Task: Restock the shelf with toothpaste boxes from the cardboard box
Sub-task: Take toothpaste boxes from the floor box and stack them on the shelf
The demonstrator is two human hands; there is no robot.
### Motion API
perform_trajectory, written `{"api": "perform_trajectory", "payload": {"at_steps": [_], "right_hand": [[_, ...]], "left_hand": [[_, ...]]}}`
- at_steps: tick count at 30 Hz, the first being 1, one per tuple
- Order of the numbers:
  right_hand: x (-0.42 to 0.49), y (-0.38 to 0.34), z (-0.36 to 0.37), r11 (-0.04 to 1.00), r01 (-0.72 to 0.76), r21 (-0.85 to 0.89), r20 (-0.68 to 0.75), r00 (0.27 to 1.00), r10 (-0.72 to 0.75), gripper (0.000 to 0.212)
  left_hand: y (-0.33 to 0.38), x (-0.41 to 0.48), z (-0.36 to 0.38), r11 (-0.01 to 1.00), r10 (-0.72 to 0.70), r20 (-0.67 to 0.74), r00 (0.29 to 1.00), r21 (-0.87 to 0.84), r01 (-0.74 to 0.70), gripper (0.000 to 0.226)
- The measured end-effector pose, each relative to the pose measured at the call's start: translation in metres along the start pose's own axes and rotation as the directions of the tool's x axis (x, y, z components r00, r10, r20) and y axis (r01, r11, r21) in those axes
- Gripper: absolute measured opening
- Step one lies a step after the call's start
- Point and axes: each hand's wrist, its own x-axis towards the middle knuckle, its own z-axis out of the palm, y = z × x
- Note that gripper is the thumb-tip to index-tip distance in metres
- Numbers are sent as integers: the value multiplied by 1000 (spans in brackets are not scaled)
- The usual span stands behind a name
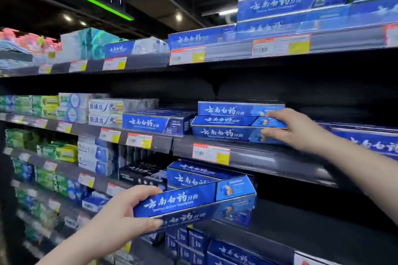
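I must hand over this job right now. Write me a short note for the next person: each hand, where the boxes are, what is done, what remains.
Left hand: holds blue toothpaste boxes, at least two, in front of the lower shelf.
Right hand: fingers on the right end of the stack of three blue boxes on the middle shelf; whether it grips, I cannot tell.
Done: three boxes stacked there.
Left: place the held boxes. The cardboard box is out of view.

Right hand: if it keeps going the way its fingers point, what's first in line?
The right hand points left, fingertips already on the end of the stacked blue toothpaste boxes. Nothing stands between, though depth is hard to judge.
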Motion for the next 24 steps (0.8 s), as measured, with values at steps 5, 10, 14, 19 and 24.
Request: {"api": "perform_trajectory", "payload": {"at_steps": [5,10,14,19,24], "right_hand": [[-4,0,8,999,-38,-37,0,999,38,47],[-4,-8,14,984,-178,9,-68,982,178,29],[-7,-17,13,978,-198,-68,-55,979,194,33],[-13,-22,6,971,-179,-155,-172,973,152,39],[-32,-16,-22,945,-274,-179,-331,921,205,24]], "left_hand": [[-10,43,-14,997,69,122,990,7,-71,50],[-9,77,-29,982,178,202,963,-91,-163,54],[-6,95,-41,963,251,248,936,-162,-216,92],[20,115,-49,926,355,247,902,-224,-304,67],[67,153,-52,879,468,244,849,-224,-420,49]]}}
